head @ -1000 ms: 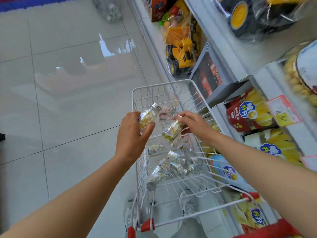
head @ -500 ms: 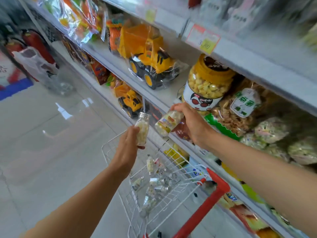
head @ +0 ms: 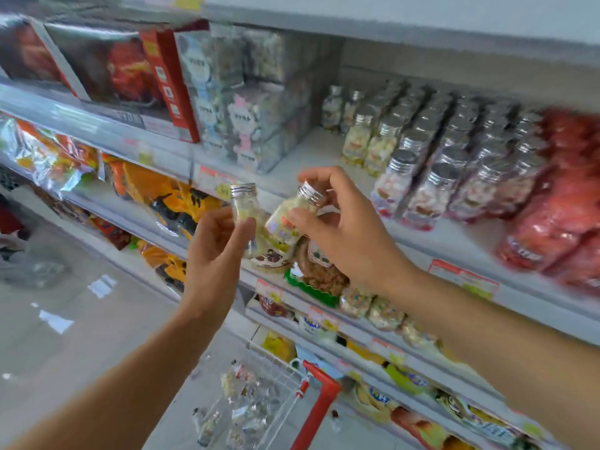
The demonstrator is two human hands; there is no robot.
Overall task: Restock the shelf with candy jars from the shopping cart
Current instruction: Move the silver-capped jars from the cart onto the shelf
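Head view: 2 candy jars are held up in front of the shelf (head: 308,151), 1 in each hand. The left hand (head: 216,254) has its fingers and thumb curled around the lower body of the left jar (head: 245,206), which stands about upright with its silver cap on top. The right hand (head: 350,235) pinches the right jar (head: 285,219) near its silver cap, with the thumb on the label; this jar tilts, cap toward the upper right. The 2 jars are just beside each other; whether they touch cannot be told.

Behind the hands, the shelf carries rows of shelf jars (head: 438,147) with the same silver caps, several deep, and a bare strip of board lies to their left. Clear boxes (head: 246,125) are stacked left of that strip, and red bags (head: 558,206), blurred, lie to the right of the rows.

Low in the frame stands the shopping cart (head: 269,378), white wire with a red handle (head: 319,414), beside the lower shelves. More cart jars (head: 246,404) lie loose in its basket.
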